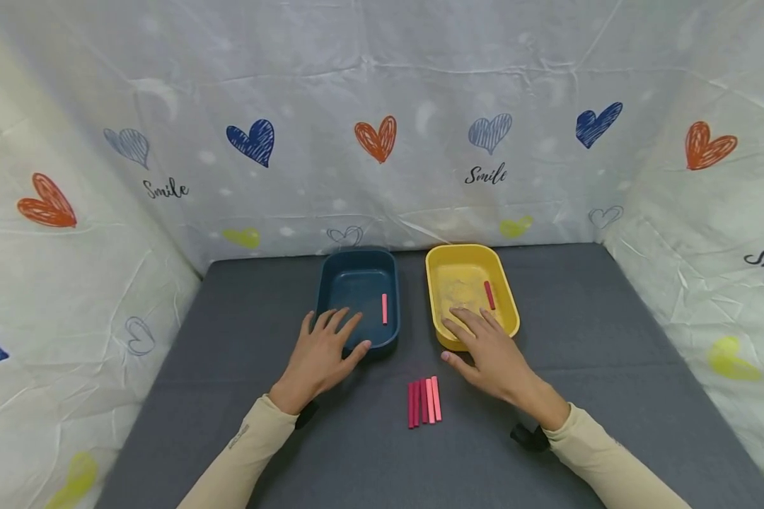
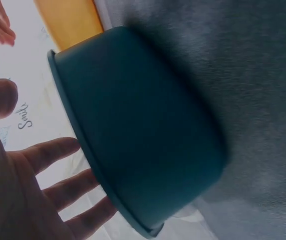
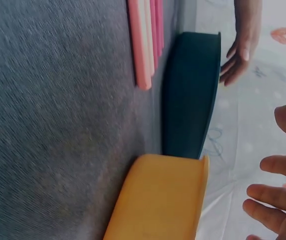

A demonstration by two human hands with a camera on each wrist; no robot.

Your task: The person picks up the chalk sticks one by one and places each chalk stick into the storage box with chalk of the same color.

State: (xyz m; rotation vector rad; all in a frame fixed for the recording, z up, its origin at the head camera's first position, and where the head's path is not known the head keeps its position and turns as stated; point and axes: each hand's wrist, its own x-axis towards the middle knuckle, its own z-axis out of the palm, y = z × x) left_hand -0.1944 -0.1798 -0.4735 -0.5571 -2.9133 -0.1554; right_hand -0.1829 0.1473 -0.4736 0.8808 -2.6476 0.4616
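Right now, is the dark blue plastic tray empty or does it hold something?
Not empty: the dark blue plastic tray holds one pink stick, lying near its right wall in the head view.

I see 2 bins side by side mid-mat: blue bin [image 1: 359,297], yellow bin [image 1: 471,293], narrow gap between. My left hand [image 1: 321,357] covers blue bin's near rim, right hand [image 1: 490,353] covers yellow's. Pink sticks [image 1: 424,401] lie between wrists. Open grey mat [image 1: 611,339] on outer sides; cloth walls [image 1: 382,106] enclose 3 sides.

dark blue tray [image 1: 359,283] with one pink stick [image 1: 385,308], yellow tray [image 1: 467,277] beside it with a red stick [image 1: 489,295], four sticks [image 1: 424,401] lined up on the grey mat in front
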